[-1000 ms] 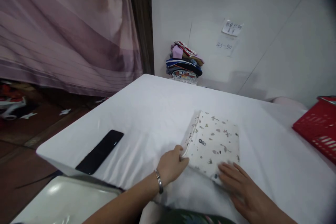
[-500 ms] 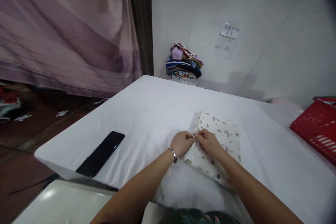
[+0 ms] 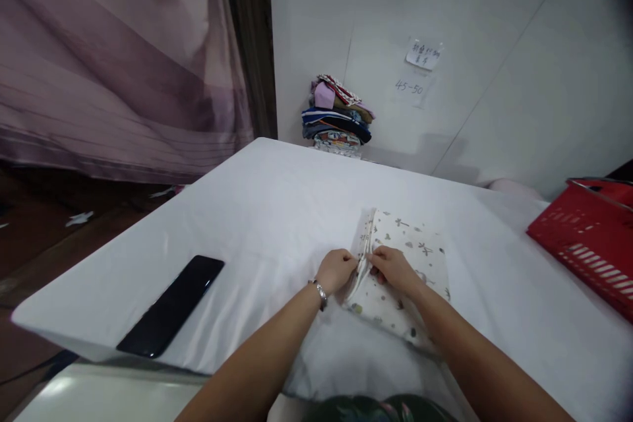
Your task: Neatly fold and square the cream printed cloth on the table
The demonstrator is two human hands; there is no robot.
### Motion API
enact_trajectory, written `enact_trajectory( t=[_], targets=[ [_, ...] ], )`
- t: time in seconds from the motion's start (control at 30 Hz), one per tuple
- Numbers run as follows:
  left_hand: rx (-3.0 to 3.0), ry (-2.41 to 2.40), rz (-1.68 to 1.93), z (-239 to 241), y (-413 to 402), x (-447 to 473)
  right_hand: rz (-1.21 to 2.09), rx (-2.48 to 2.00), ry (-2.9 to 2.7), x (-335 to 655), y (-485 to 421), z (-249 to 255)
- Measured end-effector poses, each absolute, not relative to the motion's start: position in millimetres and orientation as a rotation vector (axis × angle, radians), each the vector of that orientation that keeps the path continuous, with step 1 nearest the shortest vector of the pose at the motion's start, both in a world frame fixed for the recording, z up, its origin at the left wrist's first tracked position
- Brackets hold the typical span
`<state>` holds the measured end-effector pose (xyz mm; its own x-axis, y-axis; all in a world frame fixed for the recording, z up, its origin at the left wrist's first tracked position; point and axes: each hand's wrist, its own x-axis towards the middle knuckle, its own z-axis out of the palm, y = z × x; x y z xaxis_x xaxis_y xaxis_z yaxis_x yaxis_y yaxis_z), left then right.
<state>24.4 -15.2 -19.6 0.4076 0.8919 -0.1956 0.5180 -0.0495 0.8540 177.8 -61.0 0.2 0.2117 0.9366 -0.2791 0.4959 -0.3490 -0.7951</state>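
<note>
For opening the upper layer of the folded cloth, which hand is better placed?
Probably the right hand: it lies over the folded cloth, touching its parted left edge; the left hand sits mostly outside that edge.

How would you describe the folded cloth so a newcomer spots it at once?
On the white table, look between the black phone and the red basket. There lies the folded cloth, with the left hand and right hand at its layered edge. Unlike the plain table around it, it carries small scattered motifs.

Apparently a workroom: stacked fabrics (image 3: 337, 124), red basket (image 3: 576, 227), handwritten wall notes (image 3: 423, 56).
</note>
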Motion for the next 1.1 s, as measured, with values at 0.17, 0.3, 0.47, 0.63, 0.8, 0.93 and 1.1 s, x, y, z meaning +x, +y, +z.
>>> enact_trajectory(
  t=[0.17, 0.3, 0.47, 0.63, 0.8, 0.93, 1.1],
  targets=[
    [1.715, 1.277, 0.529, -18, -6, 27, 1.038, -1.949, -1.339, 176, -59, 4],
    [1.766, 1.299, 0.447, -16, 4, 35, 1.005, -1.942, -1.358, 173, -58, 2],
    [1.819, 1.271, 0.388, -19, 7, 41, 0.97, -1.882, -1.403, 171, -60, -5],
    [1.824, 1.259, 0.405, -19, 8, 40, 1.065, -1.828, -1.446, 175, -62, -2],
    [1.864, 1.309, 0.452, -18, 15, 45, 1.078, -1.875, -1.458, 176, -63, 0],
    [1.884, 1.345, 0.414, -19, 15, 51, 0.93, -1.91, -1.507, 189, -57, 2],
    [1.865, 1.361, 0.412, -21, 12, 53, 0.259, -1.963, -1.781, 219, -29, 9]
  ],
)
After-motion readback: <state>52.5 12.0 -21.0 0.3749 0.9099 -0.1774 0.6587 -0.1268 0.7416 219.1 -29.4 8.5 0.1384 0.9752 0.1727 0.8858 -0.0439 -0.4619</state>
